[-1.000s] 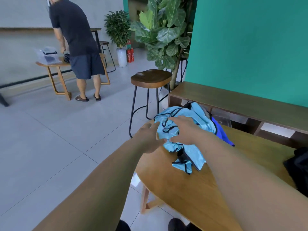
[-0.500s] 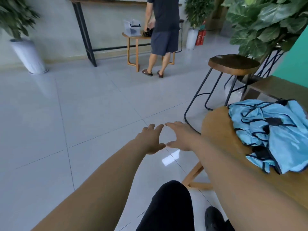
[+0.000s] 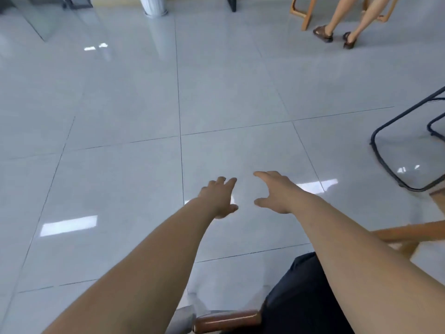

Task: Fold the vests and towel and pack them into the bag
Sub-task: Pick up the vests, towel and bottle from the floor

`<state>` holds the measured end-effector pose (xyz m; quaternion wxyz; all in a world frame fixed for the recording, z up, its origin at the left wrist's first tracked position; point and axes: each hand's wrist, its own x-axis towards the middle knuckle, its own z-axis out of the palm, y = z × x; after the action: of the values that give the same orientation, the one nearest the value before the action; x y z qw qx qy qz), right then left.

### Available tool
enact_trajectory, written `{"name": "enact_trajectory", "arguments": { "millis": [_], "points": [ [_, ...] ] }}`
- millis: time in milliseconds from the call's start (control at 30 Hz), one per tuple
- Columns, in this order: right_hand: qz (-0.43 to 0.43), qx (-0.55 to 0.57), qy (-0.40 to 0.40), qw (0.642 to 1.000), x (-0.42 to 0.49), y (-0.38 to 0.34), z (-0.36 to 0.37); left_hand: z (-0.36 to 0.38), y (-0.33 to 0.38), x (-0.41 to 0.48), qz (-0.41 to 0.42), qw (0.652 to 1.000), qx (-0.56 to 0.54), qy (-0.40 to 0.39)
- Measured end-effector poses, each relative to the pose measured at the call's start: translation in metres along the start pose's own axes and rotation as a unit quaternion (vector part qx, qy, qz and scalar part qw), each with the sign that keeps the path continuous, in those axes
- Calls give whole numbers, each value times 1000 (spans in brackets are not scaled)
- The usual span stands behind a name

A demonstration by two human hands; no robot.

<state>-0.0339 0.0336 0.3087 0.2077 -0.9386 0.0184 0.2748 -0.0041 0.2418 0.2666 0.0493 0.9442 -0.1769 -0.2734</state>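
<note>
Head view looked down on a glossy grey tiled floor [image 3: 120, 104] that filled nearly the whole frame, with pale light patches reflected on it. Two bare forearms reached forward over it from the lower edge. Below the right arm sat the wearer's dark trouser leg [image 3: 305, 297]. At the right edge stood the black metal base of a stool [image 3: 385, 150], and just below it a slanted wooden table leg [image 3: 409, 233]. Another person's bare legs [image 3: 342, 15] stood at the top right, beside a second wooden frame [image 3: 302, 13].

The left hand [image 3: 220, 198] hung over the floor with its fingers loosely spread and nothing in them. The right hand [image 3: 277, 191] was close beside it but not touching, fingers and thumb parted in a wide relaxed curve, also holding nothing. A small brown rounded object [image 3: 226, 319] lay at the bottom edge, too blurred to name.

Where the vests, towel and bag lay could not be told from this view.
</note>
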Motion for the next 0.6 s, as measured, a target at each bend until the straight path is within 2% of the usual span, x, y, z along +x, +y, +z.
{"name": "enact_trajectory", "arguments": {
  "millis": [367,600],
  "points": [
    [-45,-29,-118,992,71,-40,84,83,-116,-2,-124,990,-3,-71],
    [-55,-38,-185,981,93,-42,140,145,-175,-7,-197,972,-52,-118]
  ]
}}
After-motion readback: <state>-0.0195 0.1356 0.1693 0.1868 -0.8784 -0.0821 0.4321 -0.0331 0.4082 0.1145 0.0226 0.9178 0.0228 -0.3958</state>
